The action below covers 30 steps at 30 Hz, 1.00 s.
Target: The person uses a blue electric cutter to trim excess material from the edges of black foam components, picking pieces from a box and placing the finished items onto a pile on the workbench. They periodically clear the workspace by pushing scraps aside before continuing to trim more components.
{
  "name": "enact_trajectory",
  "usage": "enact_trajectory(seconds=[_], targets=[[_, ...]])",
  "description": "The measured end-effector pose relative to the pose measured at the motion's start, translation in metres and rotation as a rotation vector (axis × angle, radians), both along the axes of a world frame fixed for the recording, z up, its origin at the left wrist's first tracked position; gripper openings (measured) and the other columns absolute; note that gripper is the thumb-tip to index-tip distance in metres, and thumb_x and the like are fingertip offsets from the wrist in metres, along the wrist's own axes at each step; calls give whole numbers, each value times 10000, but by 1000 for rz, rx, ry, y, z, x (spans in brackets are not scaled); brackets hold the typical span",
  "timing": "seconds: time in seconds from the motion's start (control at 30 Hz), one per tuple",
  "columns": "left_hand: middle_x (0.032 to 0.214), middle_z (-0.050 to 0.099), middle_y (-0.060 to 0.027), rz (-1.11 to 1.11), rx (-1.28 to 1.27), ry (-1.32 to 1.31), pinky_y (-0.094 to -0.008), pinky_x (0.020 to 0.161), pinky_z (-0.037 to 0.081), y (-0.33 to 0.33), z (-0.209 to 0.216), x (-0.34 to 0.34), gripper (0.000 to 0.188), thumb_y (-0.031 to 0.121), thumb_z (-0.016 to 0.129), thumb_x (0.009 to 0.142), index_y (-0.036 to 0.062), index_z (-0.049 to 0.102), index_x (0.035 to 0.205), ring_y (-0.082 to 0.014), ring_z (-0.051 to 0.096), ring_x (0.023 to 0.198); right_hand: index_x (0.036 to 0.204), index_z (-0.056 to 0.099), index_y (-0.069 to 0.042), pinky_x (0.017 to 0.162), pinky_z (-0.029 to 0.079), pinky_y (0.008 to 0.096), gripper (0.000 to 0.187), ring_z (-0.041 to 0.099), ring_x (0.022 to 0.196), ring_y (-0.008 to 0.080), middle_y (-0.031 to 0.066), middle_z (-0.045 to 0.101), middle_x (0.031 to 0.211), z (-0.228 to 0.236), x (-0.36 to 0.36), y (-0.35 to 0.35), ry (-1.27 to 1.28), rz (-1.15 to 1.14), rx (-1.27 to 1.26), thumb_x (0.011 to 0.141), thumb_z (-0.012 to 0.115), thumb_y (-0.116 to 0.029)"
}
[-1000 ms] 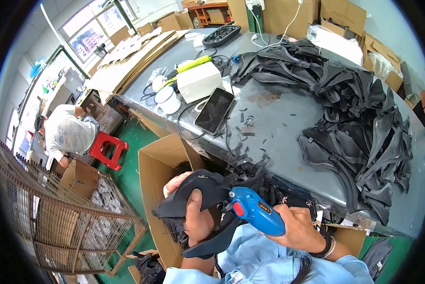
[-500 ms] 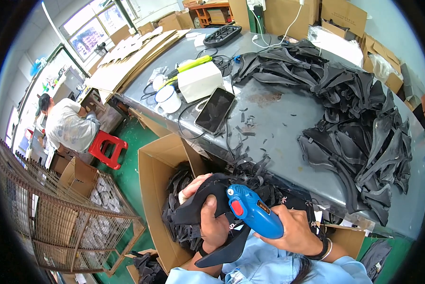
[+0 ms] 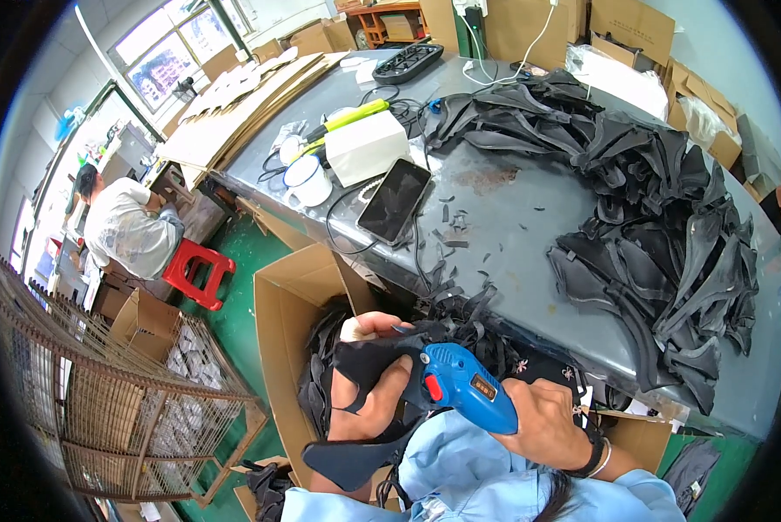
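Note:
My left hand (image 3: 380,398) is closed round a curved black foam-like piece (image 3: 360,355), thumb on top and fingers wrapped behind it. A long black flap of it hangs below the wrist, over my forearm. My right hand (image 3: 543,424) grips the handle of a blue cordless power tool (image 3: 467,390) with a red button and a small display. The tool's head meets the right edge of the black piece; its working tip is hidden. Under my left hand stands an open cardboard box (image 3: 277,331) holding black strips.
A grey table (image 3: 512,226) carries a heap of black pieces (image 3: 651,252), small scraps, a phone (image 3: 395,200), a mug (image 3: 307,181) and a white box (image 3: 367,150). At left are a wire cage (image 3: 147,409), a red stool (image 3: 199,270) and a seated person (image 3: 129,226).
My left hand has turned, and the black piece with it; its hanging flap has swung left. The blue tool has tilted slightly, showing more of its display, and stays in my right hand.

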<state>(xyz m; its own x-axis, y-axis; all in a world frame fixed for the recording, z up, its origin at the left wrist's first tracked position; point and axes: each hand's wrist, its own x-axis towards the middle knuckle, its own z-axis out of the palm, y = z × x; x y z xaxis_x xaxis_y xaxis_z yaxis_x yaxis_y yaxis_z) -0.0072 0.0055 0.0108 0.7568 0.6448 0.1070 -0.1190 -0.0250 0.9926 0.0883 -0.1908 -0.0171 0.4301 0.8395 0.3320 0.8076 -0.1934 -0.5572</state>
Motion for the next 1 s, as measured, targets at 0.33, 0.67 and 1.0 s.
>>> enact_trajectory(seconds=[0.33,0.67,1.0], targets=[[1023,632,-119,-522,270,74,-308,819,469,21,-7,-3,438,-12,523,716,-6,481,1152,-248,616,878,986,514,-4,520,458,356,527,596,549,290,111,607,683,9,3,-1,107,122,91,571,793,-168],[1198,532,-51,-809,-274,419,-309,991,352,-16,-13,8,591,45,678,789,23,402,1311,-138,455,1141,1034,496,-9,648,514,336,506,668,723,295,166,645,824,25,30,16,518,-9,122,699,780,-258],[1238,471,-120,-334,-330,-228,-387,979,381,-76,-70,21,485,266,544,902,37,375,1295,-233,478,1130,1042,492,-7,705,456,283,525,564,714,135,59,590,804,32,42,13,722,-303,266,682,803,-227]])
